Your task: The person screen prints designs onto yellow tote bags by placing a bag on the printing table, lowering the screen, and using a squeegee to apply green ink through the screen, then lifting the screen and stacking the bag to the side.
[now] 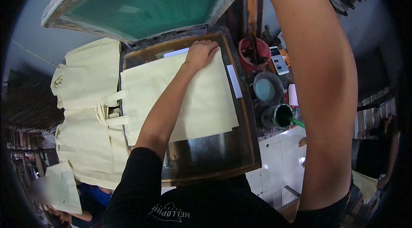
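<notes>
A cream tote bag (pixel 201 103) lies flat on a dark, glossy board (pixel 197 155) with a wooden edge. Its handles (pixel 112 103) stick out past the board's left side. My left hand (pixel 201 54) is at the bag's far right corner, fingers bent together over the edge. My right arm (pixel 326 82) reaches up and away along the right side, and its hand lies beyond the top of the picture. Above the board's far end, a printing screen (pixel 141 7) with green mesh and a worn frame is tilted up.
More cream bags (pixel 92 73) are piled at the left. To the right stand a red bucket (pixel 254 54), a bowl of pale blue liquid (pixel 265 90), a pot (pixel 274 116) with a green handle, and a phone (pixel 279 60). Other people are partly visible at lower left and far right.
</notes>
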Demonstrator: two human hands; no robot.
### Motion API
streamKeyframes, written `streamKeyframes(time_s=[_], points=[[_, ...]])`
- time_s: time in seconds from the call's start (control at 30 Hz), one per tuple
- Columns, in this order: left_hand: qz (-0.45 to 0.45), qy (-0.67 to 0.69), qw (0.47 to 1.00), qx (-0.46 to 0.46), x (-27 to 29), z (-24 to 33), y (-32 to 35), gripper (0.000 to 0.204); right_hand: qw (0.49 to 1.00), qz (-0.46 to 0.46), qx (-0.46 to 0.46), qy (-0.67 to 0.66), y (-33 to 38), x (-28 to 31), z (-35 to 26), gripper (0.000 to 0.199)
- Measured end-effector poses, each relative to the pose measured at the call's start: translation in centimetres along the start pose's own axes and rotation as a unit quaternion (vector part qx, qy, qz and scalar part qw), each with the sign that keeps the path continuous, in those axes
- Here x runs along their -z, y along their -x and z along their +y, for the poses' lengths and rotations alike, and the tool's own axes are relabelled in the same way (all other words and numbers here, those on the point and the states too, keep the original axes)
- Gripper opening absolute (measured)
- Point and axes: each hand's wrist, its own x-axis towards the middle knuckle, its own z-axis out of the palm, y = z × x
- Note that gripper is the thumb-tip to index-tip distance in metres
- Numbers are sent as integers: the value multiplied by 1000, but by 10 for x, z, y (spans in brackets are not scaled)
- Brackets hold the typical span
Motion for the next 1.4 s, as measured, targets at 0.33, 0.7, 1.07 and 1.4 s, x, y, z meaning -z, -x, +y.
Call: streamKeyframes(time_s=[0.33, 0.7, 1.07, 1.4], points=[[-158, -89, 960, 213, 3, 79, 46, 88, 999, -11, 20, -31, 8, 9, 2, 24], [-208, -53, 928, 305, 3, 86, 36, 96, 999, 0, 1, -48, 9, 7, -4, 24], [-255, -41, 893, 368, 7, 88, 26, 101, 1000, 6, -10, -4, 10, 4, -13, 27], [-273, -72, 888, 363, 13, 87, 2, 118, 994, -56, -86, -24, 31, 27, -34, 25]])
